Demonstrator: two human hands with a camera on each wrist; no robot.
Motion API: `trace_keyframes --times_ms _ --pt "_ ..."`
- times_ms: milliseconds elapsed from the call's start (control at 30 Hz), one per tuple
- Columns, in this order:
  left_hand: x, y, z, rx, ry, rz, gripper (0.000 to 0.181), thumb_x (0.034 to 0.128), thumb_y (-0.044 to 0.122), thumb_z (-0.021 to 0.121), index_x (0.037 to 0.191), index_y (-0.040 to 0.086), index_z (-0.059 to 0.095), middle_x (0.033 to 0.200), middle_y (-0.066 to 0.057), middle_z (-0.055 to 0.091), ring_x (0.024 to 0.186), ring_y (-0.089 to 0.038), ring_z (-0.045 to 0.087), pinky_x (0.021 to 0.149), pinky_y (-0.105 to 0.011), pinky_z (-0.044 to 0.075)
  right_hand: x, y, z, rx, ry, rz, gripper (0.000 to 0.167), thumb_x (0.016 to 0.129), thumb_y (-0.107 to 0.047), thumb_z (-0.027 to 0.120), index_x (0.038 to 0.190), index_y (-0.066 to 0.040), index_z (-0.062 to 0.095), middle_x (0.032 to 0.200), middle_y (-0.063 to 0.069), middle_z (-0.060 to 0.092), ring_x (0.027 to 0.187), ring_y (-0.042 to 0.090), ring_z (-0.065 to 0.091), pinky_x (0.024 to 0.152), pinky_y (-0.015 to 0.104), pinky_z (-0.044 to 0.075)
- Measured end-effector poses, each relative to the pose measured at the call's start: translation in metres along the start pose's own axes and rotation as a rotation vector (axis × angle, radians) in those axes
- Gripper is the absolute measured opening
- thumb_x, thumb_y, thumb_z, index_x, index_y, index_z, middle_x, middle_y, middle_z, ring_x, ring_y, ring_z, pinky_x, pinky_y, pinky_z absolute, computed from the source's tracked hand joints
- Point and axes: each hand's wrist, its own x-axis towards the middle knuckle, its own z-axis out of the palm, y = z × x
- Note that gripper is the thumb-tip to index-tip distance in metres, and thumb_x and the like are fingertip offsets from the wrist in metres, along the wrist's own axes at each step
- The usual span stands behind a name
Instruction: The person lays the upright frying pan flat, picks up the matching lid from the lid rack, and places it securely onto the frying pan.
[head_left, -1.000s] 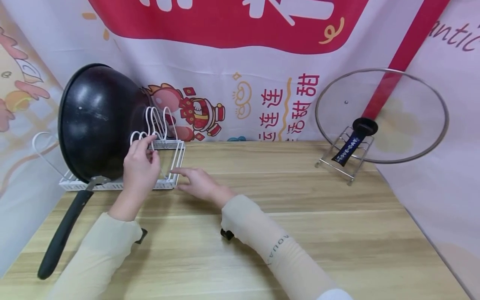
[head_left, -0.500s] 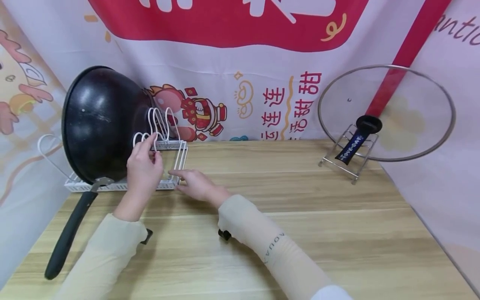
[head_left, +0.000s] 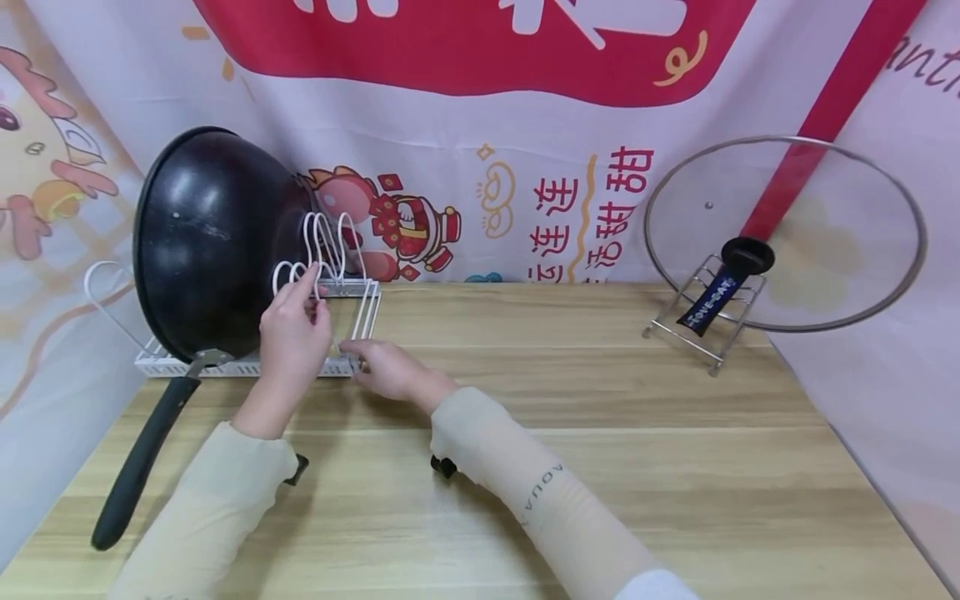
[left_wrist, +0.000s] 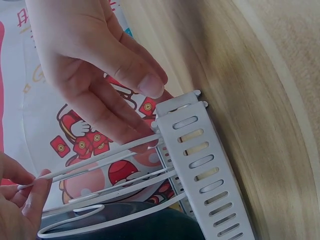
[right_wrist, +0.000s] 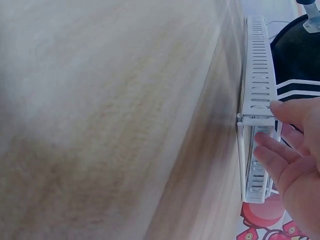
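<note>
A black wok (head_left: 217, 242) leans on its side in a white pan rack (head_left: 240, 367) at the left of the table, its long handle (head_left: 142, 467) pointing toward me. Thumb and fingertips of my left hand (head_left: 296, 333) pinch the rounded top of one white wire divider (left_wrist: 100, 159). My right hand (head_left: 393, 367) is at the rack's near right corner. In the left wrist view its fingers reach the foot of a wire, with the thumb on the other side of the slotted rail. The right wrist view shows fingertips (right_wrist: 267, 150) against the rack's slotted end.
At the right, a glass lid (head_left: 787, 233) with a black handle (head_left: 718, 287) stands in a small metal wire stand (head_left: 686, 337). Printed cloth (head_left: 420, 125) hangs behind and at both sides of the wooden table (head_left: 562, 400).
The whole scene shifts slightly right in the head view. Both hands stay at the rack, the left on the same wire top. The right hand's fingers shift slightly at the rack corner.
</note>
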Motion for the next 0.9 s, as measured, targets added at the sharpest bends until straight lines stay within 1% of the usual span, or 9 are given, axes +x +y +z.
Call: trace_keyframes --times_ms 167,367,500,633,767,900 --pt "-0.002 -0.004 0.001 -0.003 -0.002 -0.002 0.047 0.0922 -0.012 0.059 0.139 -0.006 0.058 0.1 -0.027 0.064 0.085 -0.042 0.063 0.079 -0.055 0.054 0.003 -0.004 0.002 -0.029 0.016 0.003 0.048 0.096 0.0 0.067 0.143 -0.001 0.055 0.145 0.012 0.058 0.135 0.019 0.052 0.112 0.019 0.034" --pt "-0.002 -0.002 0.001 -0.005 0.0 0.007 0.047 0.0914 -0.012 0.059 0.138 -0.006 0.059 0.099 -0.027 0.063 0.083 -0.042 0.062 0.078 -0.055 0.053 0.009 -0.006 0.005 -0.073 0.063 0.004 0.04 0.096 0.004 0.064 0.136 0.001 0.061 0.137 0.013 0.062 0.127 0.021 0.059 0.107 0.018 0.041" --pt "0.0 -0.001 0.002 -0.004 -0.006 0.006 0.048 0.0916 -0.013 0.059 0.139 -0.007 0.058 0.1 -0.027 0.063 0.085 -0.042 0.062 0.08 -0.055 0.053 0.013 -0.006 0.005 -0.111 0.085 0.007 0.037 0.096 0.004 0.062 0.132 0.0 0.064 0.133 0.012 0.064 0.122 0.021 0.061 0.104 0.019 0.044" --pt "-0.001 -0.001 0.002 -0.013 -0.021 -0.013 0.047 0.0928 -0.013 0.058 0.14 -0.007 0.057 0.102 -0.027 0.063 0.088 -0.042 0.063 0.083 -0.055 0.054 0.015 -0.007 0.005 -0.149 0.084 0.017 0.035 0.097 0.003 0.061 0.131 -0.002 0.066 0.133 0.01 0.064 0.12 0.02 0.063 0.102 0.018 0.045" --pt "-0.001 -0.001 0.001 -0.02 -0.032 -0.014 0.048 0.0927 -0.014 0.058 0.14 -0.008 0.056 0.102 -0.027 0.063 0.09 -0.042 0.063 0.084 -0.055 0.053 0.017 -0.008 0.006 -0.209 0.093 0.01 0.033 0.097 0.002 0.062 0.129 -0.003 0.068 0.129 0.01 0.065 0.116 0.019 0.064 0.098 0.019 0.048" --pt "-0.001 -0.001 -0.001 -0.017 -0.031 -0.02 0.048 0.0929 -0.014 0.058 0.14 -0.007 0.056 0.102 -0.027 0.062 0.089 -0.042 0.063 0.084 -0.055 0.053 0.019 -0.01 0.006 -0.233 0.098 0.0 0.032 0.097 0.001 0.062 0.128 -0.003 0.069 0.128 0.009 0.065 0.114 0.019 0.065 0.096 0.019 0.05"
